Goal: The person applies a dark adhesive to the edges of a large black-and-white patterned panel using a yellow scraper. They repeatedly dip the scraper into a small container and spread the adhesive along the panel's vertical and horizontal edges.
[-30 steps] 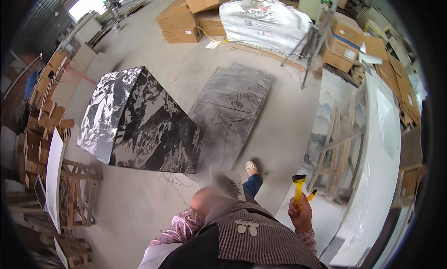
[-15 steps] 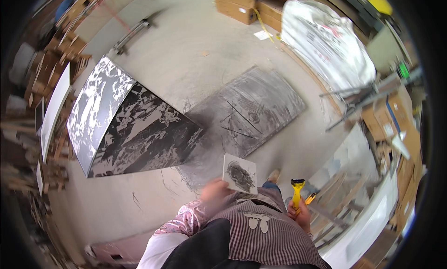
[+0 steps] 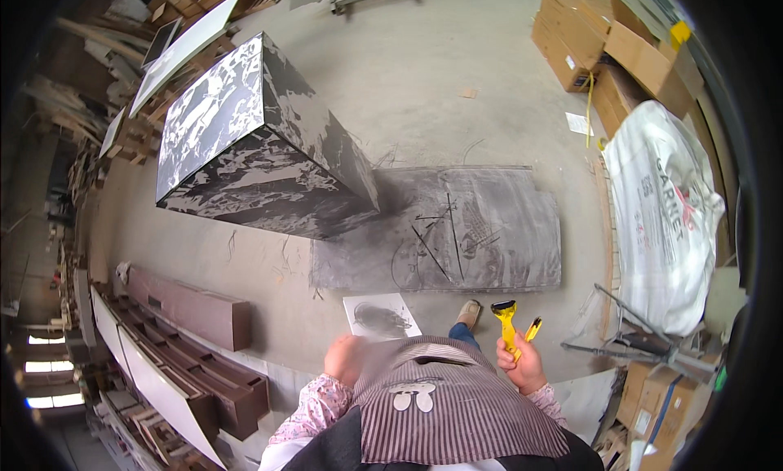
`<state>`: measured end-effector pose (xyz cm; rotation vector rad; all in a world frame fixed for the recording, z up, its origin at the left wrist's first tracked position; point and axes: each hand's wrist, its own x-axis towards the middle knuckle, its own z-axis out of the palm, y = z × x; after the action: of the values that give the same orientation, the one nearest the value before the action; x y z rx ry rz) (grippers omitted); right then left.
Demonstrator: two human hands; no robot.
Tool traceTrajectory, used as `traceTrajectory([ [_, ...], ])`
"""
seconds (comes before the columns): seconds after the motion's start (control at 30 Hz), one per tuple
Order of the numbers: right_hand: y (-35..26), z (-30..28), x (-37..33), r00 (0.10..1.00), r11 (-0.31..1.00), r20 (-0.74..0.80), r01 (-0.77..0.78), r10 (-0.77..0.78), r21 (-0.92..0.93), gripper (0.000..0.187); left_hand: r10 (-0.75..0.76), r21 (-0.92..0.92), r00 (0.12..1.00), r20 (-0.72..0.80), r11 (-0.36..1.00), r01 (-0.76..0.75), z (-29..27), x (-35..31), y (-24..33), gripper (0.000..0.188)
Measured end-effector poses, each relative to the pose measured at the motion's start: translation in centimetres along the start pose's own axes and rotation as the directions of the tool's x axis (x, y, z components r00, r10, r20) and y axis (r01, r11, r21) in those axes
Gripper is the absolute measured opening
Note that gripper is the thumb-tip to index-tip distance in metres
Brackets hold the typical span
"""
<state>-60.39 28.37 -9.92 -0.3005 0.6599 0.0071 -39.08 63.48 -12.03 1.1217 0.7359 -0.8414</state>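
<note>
My left hand [image 3: 342, 360] is closed on the near edge of a small white board [image 3: 379, 318], smeared with dark paste. Motion blurs the fingers there. In my right hand [image 3: 523, 365] I hold a yellow scraper [image 3: 506, 327] upright, its broad head black. A second, slimmer yellow tool with a dark tip [image 3: 533, 330] pokes out of the same hand; it looks like a utility knife. Ahead on the left stands a tall box-shaped block [image 3: 236, 177] with a black and white marble pattern. It is apart from both hands.
A dusty grey sheet [image 3: 522, 234] with dark strips lies on the floor beside the block. Cardboard boxes [image 3: 571, 39] and a white sack [image 3: 665, 218] stand at right, near a metal stand [image 3: 652, 340]. Brown box-like pieces [image 3: 192, 308] lie at left.
My view has turned, so the block and grey sheet sit differently in the picture. The white board now lies flatter and further left. The right hand still holds both yellow tools.
</note>
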Motion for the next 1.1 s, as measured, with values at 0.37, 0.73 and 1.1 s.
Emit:
traceTrajectory([
  [0.37, -2.8, 1.2, 9.3, 0.951, 0.942, 0.046, -0.295, 0.306, -0.160, 0.040, -0.059, -0.430, 0.994, -0.090, 0.903, 0.015, 1.3, 0.3, -7.9, 0.017],
  [0.73, 4.4, -7.9, 32.7, 0.926, 0.848, 0.104, -0.282, 0.363, -0.448, 0.046, -0.118, -0.201, 0.991, 0.061, 0.971, 0.128, -4.0, 21.9, -13.8, 0.028],
  [1.1, 8.8, -17.3, 56.7, 0.927, 0.880, 0.303, -0.056, 0.221, -0.471, 0.043, 0.135, -0.106, 0.948, 0.289, 0.988, -0.109, -9.9, 44.5, -18.0, 0.034],
])
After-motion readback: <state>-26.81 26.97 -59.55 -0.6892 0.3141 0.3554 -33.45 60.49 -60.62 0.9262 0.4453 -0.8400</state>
